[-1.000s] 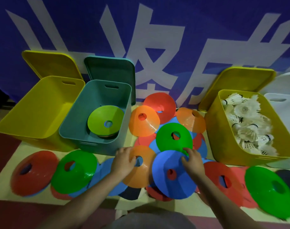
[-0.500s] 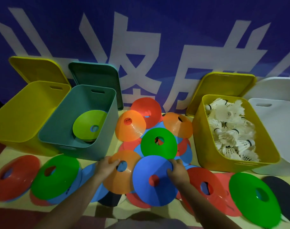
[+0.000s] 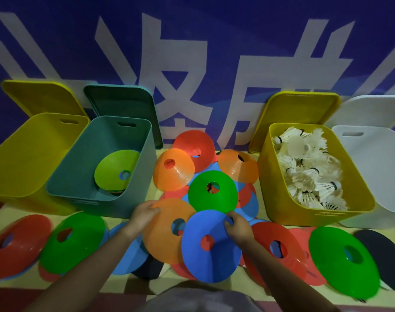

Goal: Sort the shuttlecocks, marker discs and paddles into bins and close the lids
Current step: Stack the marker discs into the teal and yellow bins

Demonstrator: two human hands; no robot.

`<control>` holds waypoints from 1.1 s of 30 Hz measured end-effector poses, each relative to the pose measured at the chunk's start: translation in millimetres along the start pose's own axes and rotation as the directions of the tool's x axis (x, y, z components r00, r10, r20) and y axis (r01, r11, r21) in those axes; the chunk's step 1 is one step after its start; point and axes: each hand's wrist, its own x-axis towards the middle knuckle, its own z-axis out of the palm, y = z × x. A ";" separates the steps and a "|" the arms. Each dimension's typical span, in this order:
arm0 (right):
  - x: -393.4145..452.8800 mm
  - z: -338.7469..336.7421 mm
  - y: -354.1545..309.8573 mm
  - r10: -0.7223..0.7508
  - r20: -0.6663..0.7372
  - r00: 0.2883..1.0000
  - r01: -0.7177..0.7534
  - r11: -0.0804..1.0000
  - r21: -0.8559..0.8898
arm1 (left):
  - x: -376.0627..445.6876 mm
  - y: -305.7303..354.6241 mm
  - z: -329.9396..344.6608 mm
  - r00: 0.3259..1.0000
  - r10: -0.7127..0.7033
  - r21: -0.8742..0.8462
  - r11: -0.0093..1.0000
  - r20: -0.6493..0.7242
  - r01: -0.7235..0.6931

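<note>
An orange disc [image 3: 167, 228] is gripped at its far left rim by the left hand [image 3: 144, 216], fingers curled over the edge. A blue disc [image 3: 211, 248], overlapping it near the floor mat's [image 3: 2, 218] front edge, is pinched at its far rim by the right hand [image 3: 238, 227]. Behind, a lime disc [image 3: 115, 168] is held in the teal bin [image 3: 133, 199], and shuttlecocks [image 3: 309, 174] fill the yellow bin [image 3: 270, 188].

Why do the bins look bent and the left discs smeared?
Head view: the wide-angle lens bows the yellow bin and white bin outward at the edges; the red disc at far left shows motion blur; lighting is dim, colours oversaturated, while the shuttlecocks stay fairly sharp.
</note>
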 end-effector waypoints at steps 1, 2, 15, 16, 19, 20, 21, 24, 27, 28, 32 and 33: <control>-0.3 1.0 0.0 -0.004 -0.001 1.000 0.004 1.000 0.001 | -1.9 4.1 -1.1 1.000 0.019 0.009 1.000 0.005 -0.019; -1.7 0.6 -0.9 -0.002 -0.003 1.000 0.002 1.000 0.003 | -2.1 7.3 -1.4 0.999 0.045 0.014 0.999 0.010 -0.045; -12.3 -29.6 19.1 -0.034 -0.120 0.992 0.060 0.973 0.223 | -75.1 79.9 4.5 0.886 0.459 -0.017 0.887 -0.068 -0.462; -14.6 -37.2 21.0 -0.021 -0.148 0.989 0.062 0.957 0.282 | -82.8 82.8 6.4 0.842 0.532 0.017 0.846 -0.086 -0.533; -19.0 -57.9 28.2 0.037 -0.240 0.970 0.074 0.896 0.437 | -89.0 67.2 21.2 0.743 0.669 0.192 0.733 -0.031 -0.652; -21.3 -62.9 31.6 0.065 -0.265 0.962 0.070 0.881 0.468 | -87.8 55.0 29.9 0.734 0.679 0.248 0.711 0.004 -0.658; -22.3 -65.5 36.4 0.083 -0.286 0.955 0.073 0.866 0.495 | -84.0 40.2 39.5 0.735 0.677 0.296 0.696 0.029 -0.654; -30.5 -70.1 47.6 0.113 -0.305 0.946 0.063 0.856 0.512 | -70.3 -2.4 66.1 0.738 0.674 0.424 0.658 0.037 -0.622; -40.7 -70.3 55.6 0.095 -0.297 0.950 0.063 0.874 0.481 | -59.7 -30.8 83.3 0.736 0.677 0.520 0.633 -0.012 -0.574; -44.6 -70.5 56.6 0.095 -0.296 0.951 0.060 0.879 0.473 | -58.6 -35.6 86.5 0.752 0.658 0.545 0.644 -0.038 -0.537; -56.1 -68.7 51.5 0.062 -0.290 0.955 0.089 0.872 0.481 | -49.0 -40.5 85.7 0.854 0.467 0.645 0.730 -0.231 -0.225; -56.0 -66.8 51.8 0.062 -0.287 0.956 0.091 0.868 0.489 | -46.0 -39.4 83.3 0.865 0.414 0.632 0.759 -0.283 -0.156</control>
